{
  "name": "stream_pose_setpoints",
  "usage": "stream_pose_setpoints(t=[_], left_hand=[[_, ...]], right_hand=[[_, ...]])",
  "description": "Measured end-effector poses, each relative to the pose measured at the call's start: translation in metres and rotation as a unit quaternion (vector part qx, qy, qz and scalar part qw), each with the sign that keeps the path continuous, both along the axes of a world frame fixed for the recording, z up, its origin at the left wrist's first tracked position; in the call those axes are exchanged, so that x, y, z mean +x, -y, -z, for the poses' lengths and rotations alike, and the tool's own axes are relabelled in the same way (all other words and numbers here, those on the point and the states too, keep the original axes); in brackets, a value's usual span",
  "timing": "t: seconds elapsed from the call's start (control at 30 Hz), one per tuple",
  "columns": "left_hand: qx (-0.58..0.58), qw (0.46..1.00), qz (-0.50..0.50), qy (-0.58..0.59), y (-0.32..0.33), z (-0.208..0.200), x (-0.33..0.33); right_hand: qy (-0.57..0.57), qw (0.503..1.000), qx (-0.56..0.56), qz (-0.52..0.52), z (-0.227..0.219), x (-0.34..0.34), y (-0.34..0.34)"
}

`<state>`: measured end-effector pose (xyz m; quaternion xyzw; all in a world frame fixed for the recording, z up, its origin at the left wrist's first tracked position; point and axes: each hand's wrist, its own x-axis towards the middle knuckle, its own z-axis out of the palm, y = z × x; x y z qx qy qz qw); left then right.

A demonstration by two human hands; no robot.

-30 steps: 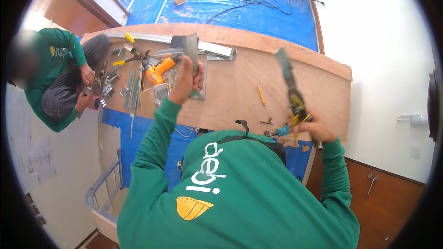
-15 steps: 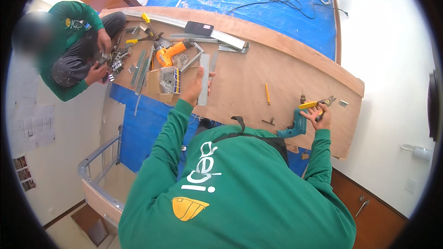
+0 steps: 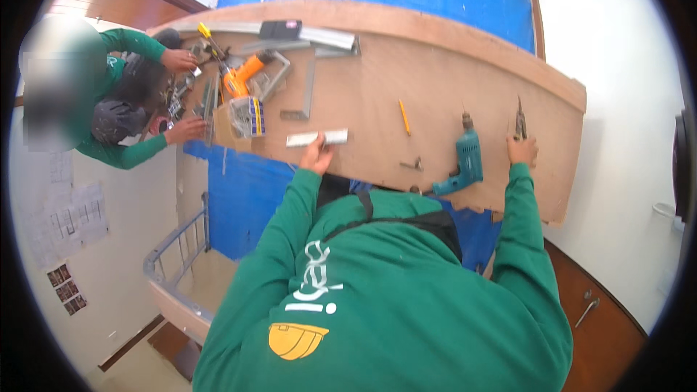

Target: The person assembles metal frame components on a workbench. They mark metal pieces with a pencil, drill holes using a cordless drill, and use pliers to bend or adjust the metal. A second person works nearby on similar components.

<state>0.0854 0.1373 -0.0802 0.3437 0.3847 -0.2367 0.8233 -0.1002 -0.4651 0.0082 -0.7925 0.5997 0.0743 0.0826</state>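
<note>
My left hand is closed on a short pale metal strip, which lies crosswise just over the near edge of the wooden board. At the right end of the board my right hand is closed around a pair of snips. Their jaws point away from me; the handles are hidden in my fist. Left of that hand a teal corded drill lies on its side, bit pointing away. Beyond the strip rests an L-shaped metal square.
A yellow pencil and a small T-shaped key lie mid-board. To the left are an orange drill, an opened box with a plastic bag, metal profiles and a dark phone. A co-worker's hand touches metal strips there.
My left hand has turned the metal strip from upright to crosswise and lowered it. My right hand has closed around the snips, whose jaws now point away. The co-worker's hands have moved apart.
</note>
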Motion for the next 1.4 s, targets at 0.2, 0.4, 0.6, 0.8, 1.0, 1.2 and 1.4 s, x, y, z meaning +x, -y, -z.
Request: stream_pose_setpoints(t=[0.2,0.4,0.6,0.8,1.0,1.2,1.4], left_hand=[[0.077,0.994,0.081,0.004,0.064,-0.004,0.005],[0.217,0.828,0.51,-0.086,0.03,-0.055,0.025],[0.265,0.728,0.621,0.12,0.013,-0.042,-0.02],[0.328,0.574,0.625,0.415,0.075,-0.097,-0.073],[0.25,0.6,0.583,0.488,0.12,-0.079,-0.068],[0.414,0.497,0.494,0.581,0.059,-0.097,-0.009],[0.514,0.549,0.447,0.485,-0.043,-0.09,0.056]], right_hand=[[-0.015,0.998,0.062,-0.03,0.013,-0.001,0.01],[0.206,0.942,-0.037,-0.261,-0.01,0.018,-0.055],[0.143,0.902,0.226,-0.339,0.004,0.125,-0.236],[0.083,0.912,0.249,-0.316,0.036,0.153,-0.232],[0.155,0.926,0.237,-0.25,-0.022,0.091,-0.209],[0.312,0.926,0.189,-0.1,-0.049,-0.026,-0.22],[0.211,0.939,0.259,-0.087,-0.056,-0.059,-0.253]])
